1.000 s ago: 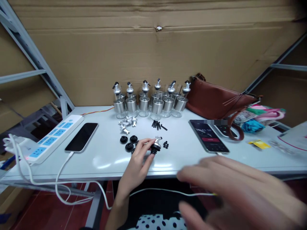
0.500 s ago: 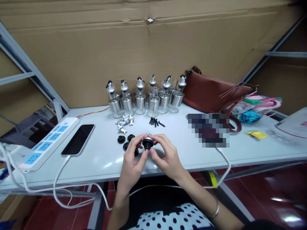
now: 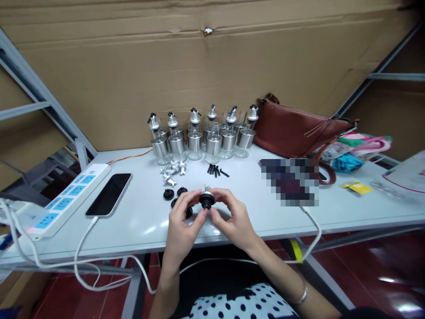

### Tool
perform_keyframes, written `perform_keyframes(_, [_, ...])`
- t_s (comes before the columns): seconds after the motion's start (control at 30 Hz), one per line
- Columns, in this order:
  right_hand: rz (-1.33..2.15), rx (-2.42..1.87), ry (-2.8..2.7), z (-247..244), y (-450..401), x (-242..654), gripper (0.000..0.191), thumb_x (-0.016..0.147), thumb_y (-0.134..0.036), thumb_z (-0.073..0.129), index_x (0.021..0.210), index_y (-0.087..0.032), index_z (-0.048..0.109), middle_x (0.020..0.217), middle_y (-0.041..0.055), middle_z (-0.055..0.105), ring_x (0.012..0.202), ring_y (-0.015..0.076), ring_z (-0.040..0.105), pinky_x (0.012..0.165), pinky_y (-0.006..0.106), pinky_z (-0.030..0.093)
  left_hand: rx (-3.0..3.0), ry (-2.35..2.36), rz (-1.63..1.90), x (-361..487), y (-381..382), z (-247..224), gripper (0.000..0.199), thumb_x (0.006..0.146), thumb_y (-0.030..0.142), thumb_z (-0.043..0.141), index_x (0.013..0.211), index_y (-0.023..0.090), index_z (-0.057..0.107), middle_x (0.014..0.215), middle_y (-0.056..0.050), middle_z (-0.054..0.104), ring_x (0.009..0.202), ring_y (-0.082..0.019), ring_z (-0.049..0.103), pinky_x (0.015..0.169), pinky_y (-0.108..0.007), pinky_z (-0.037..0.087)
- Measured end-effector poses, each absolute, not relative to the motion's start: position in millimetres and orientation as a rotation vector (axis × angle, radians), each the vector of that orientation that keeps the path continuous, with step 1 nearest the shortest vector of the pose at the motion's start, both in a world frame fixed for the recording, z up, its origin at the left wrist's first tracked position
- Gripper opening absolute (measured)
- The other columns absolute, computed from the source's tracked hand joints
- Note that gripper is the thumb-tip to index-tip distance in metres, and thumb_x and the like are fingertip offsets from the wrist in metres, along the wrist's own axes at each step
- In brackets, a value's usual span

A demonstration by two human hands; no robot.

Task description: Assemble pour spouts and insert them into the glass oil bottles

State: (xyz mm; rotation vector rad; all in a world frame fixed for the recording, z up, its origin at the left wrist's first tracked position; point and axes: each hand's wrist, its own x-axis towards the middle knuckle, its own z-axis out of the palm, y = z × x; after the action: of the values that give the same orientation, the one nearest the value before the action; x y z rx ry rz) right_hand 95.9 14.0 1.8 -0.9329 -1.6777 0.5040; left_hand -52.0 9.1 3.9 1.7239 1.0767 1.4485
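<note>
Between my fingertips is a black ribbed stopper with a silver top, held above the table near its front edge. My left hand grips it from the left and my right hand from the right, thumbs at its narrow black end. Several black stoppers lie beside my left hand, some partly hidden by it. Behind them is a small pile of silver-grey spouts. Small black levers lie in the middle of the table.
Glass bottles with metal sleeves stand at the back, some with spouts. A power strip and a phone lie left. A brown bag, a blurred-out object and a yellow packet are right. White cables cross the front edge.
The stopper is tilted slightly differently, with more of its silver top showing. Both hands keep their hold on it, and the view has shifted slightly.
</note>
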Motion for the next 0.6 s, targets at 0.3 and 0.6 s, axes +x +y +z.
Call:
perform_keyframes(0.3, [0.494, -0.918, -1.676, 1.9, 12.8, 96.8, 0.032, 0.079, -0.019, 0.055, 0.111, -0.020, 0.053, 0.094, 0.0054, 0.066, 0.085, 0.0182, 0.064, 0.075, 0.031, 0.054, 1.901, 1.040, 1.373, -52.6, 7.4, 10.4, 0.031, 0.086, 0.021, 0.055, 0.117, 0.018, 0.057, 0.112, -0.008, 0.061, 0.106, -0.019, 0.058, 0.094, -0.033, 0.048])
perform_keyframes(0.6, [0.466, -0.828, -1.731, 1.9, 11.5, 97.9, 0.041, 0.076, -0.013, 0.054, 0.116, -0.021, 0.051, 0.103, 0.0061, 0.065, 0.090, 0.0179, 0.063, 0.079, 0.029, 0.054, 1.969, 1.027, 1.470, -51.8, 5.5, 10.9, 0.032, 0.081, 0.014, 0.057, 0.112, 0.019, 0.058, 0.106, -0.006, 0.062, 0.099, -0.017, 0.059, 0.086, -0.029, 0.049])
